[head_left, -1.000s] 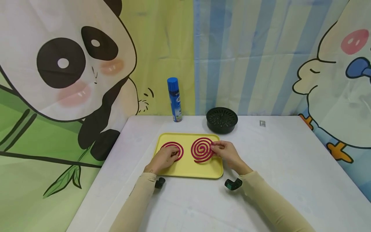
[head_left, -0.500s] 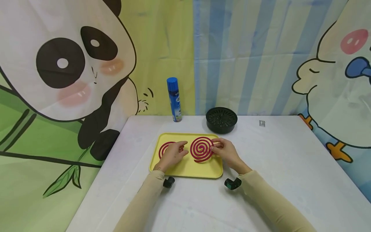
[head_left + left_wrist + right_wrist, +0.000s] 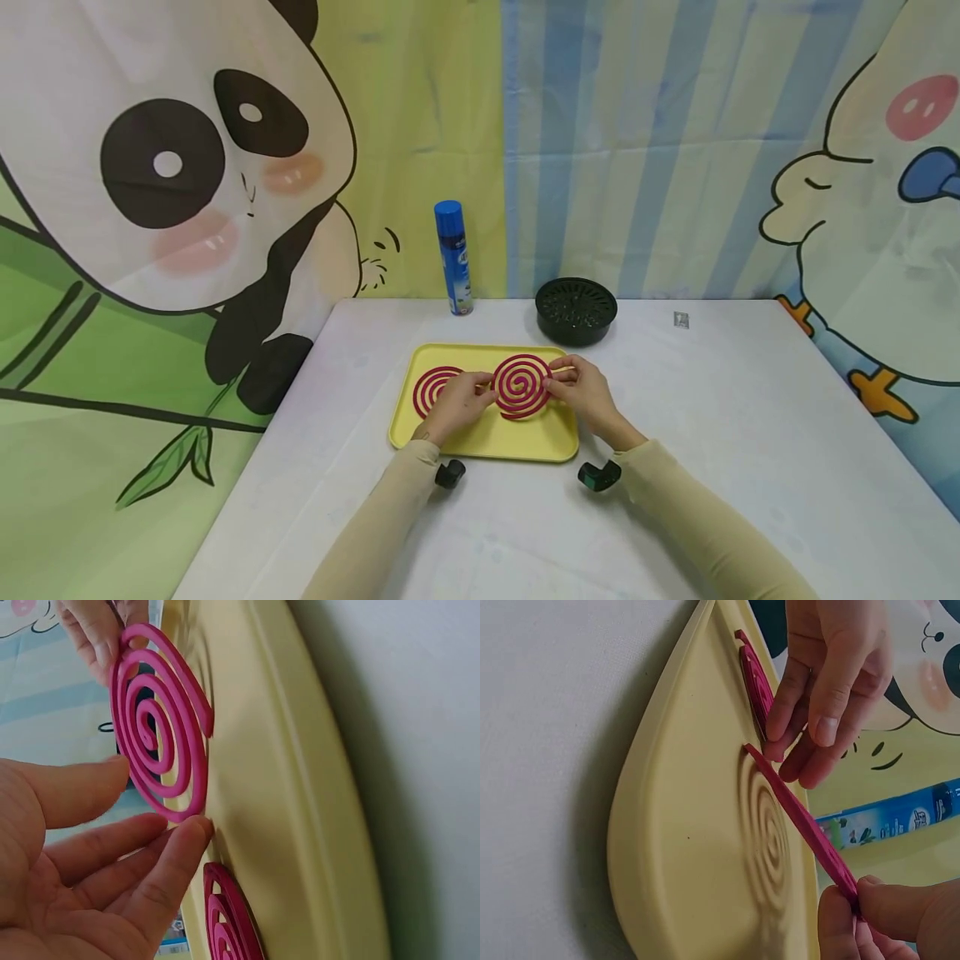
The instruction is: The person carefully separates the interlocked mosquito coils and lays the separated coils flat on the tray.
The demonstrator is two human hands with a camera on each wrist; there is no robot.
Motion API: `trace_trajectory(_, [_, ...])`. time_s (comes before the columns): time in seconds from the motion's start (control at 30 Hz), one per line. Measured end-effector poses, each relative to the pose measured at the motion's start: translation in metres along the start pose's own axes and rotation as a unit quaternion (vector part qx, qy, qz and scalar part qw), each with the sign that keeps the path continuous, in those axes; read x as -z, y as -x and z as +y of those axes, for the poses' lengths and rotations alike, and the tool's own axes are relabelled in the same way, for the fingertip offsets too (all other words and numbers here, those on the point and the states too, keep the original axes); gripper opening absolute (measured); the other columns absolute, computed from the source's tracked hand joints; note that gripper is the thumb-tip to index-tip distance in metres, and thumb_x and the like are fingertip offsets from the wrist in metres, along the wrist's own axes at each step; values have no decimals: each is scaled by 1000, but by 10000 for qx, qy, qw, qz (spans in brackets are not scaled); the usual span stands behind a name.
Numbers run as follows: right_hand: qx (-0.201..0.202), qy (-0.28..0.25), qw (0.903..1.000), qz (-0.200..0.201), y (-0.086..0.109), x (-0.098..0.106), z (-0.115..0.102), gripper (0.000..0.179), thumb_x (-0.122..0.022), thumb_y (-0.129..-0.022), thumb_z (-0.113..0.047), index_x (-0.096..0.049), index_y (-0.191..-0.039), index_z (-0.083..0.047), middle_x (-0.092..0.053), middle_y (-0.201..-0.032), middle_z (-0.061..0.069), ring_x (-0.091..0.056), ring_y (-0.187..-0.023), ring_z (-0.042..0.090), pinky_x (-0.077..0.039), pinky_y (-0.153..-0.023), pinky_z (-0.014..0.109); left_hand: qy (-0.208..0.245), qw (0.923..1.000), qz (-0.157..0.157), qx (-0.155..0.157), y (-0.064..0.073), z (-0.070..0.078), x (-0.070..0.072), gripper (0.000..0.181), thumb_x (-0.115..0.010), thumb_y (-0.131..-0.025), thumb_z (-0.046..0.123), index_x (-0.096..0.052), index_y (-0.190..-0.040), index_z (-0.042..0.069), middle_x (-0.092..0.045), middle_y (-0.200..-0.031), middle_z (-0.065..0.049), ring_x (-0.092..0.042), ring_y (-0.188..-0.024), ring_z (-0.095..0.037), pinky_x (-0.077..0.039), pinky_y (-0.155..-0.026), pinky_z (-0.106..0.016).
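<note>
My right hand (image 3: pixel 588 396) pinches the right edge of a dark pink mosquito coil (image 3: pixel 520 383) between thumb and fingers. In the right wrist view the coil slants up off the yellow tray (image 3: pixel 480 447), and its spiral shadow falls below. My left hand (image 3: pixel 459 407) reaches to the coil's left side. Seen from the left wrist, its fingertips (image 3: pixel 196 825) are right at the coil's lower rim, while the thumb stands apart from it. A second pink coil (image 3: pixel 424 392) lies on the tray's left half, partly hidden by my left hand.
Behind the tray stand a blue spray can (image 3: pixel 456 271) and a round black container with a slotted top (image 3: pixel 576 312). A small silvery piece (image 3: pixel 681 320) lies at the back right of the white table (image 3: pixel 712 417). A printed curtain (image 3: pixel 420 125) hangs behind.
My left hand has moved right, from over the left coil to the left rim of the raised coil. My right hand keeps its pinch on that coil and has hardly moved.
</note>
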State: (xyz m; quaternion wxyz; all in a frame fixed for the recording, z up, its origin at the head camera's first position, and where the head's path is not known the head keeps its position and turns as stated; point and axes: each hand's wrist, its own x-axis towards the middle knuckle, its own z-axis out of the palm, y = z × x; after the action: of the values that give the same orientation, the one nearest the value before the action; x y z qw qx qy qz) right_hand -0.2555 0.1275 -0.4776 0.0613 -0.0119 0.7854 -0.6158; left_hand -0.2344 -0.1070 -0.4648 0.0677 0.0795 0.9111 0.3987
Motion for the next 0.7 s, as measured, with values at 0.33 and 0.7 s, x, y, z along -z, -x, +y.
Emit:
trace_trajectory(0.33, [241,801,9965,77,0,-1,1,33,-76,-91,-11,-65,-120,0,-71,-106,16,-70,-87,15,-61,-73,25,32,10000,-21,71,-1,2,-2,34,-63,-101,18,-66,-129,-1,-72,-108,-10,-62,-93,-18,-53,-85,-36])
trace_trajectory(0.7, [508,2167,9747,-180,3,1,-7,33,-73,-93,-20,-69,-121,-1,-71,-107,11,-66,-96,23,-58,-78,31,-115,9998,44,158,-1,2,-4,34,-62,-101,19,-67,-128,-1,-72,-108,-10,-62,-94,-18,-54,-86,-36])
